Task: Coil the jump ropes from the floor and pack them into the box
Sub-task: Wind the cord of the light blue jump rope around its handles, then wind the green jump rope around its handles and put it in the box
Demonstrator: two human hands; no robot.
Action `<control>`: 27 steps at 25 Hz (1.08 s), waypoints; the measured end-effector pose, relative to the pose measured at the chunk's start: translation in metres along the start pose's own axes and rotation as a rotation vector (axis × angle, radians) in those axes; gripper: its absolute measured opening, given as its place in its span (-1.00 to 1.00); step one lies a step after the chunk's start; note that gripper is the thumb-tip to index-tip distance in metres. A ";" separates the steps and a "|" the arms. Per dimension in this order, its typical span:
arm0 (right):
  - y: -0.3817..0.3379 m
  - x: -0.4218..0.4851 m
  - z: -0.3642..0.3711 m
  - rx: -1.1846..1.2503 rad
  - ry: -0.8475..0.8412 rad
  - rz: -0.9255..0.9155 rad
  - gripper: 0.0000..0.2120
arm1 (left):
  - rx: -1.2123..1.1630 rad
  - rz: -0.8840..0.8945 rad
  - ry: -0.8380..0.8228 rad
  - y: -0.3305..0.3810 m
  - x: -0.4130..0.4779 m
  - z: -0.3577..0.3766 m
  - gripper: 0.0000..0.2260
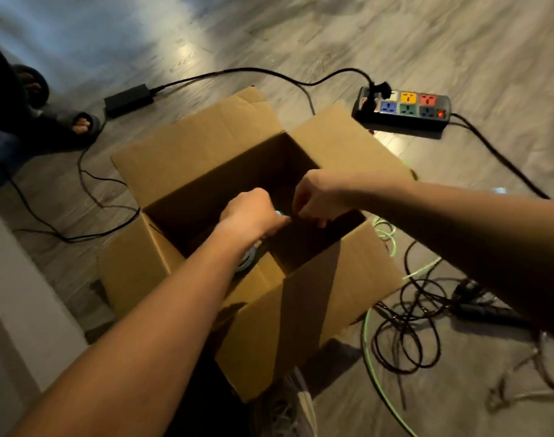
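We count one cardboard box (206,159), a left hand (250,216) and a right hand (320,197), four ropes (pale blue rope (247,263), green rope (365,332), black rope (398,318), grey rope (521,389)), one power strip (405,110), one adapter (128,99) and two slippers (77,121).

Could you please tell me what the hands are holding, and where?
The left hand grips the pale blue coiled jump rope at its top; whether the right hand holds anything cannot be told.

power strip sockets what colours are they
Mixed: white, yellow, red, blue and green among them, set in the black power strip. Shows best in the head view.
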State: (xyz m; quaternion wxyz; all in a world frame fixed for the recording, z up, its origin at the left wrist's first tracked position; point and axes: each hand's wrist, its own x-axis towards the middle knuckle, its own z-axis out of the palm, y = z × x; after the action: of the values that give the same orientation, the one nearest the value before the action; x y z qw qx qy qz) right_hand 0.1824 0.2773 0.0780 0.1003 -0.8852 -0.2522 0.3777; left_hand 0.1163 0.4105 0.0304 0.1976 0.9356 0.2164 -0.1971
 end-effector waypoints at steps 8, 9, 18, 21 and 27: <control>0.123 -0.100 -0.009 0.269 0.368 0.039 -0.85 | 0.024 0.362 -0.004 0.115 -0.069 0.053 -0.71; 0.132 -0.103 -0.002 0.350 0.423 0.051 -0.86 | 0.028 0.384 -0.006 0.118 -0.071 0.061 -0.71; 0.188 -0.089 0.074 0.538 0.294 0.220 -0.79 | 0.295 0.360 0.145 0.094 -0.052 0.083 -0.85; 0.189 -0.079 0.088 0.458 0.250 0.228 -0.74 | 0.291 0.317 0.069 0.082 -0.035 0.086 -0.78; 0.171 -0.045 0.116 0.277 0.206 0.186 -0.32 | 0.280 0.362 -0.088 0.098 -0.026 0.134 -0.39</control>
State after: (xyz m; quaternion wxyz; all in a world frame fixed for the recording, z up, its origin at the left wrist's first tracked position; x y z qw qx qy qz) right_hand 0.1359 0.1063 -0.0383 0.2110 -0.9165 -0.1034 0.3238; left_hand 0.1047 0.2597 -0.0431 0.1072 0.9680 0.0067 -0.2270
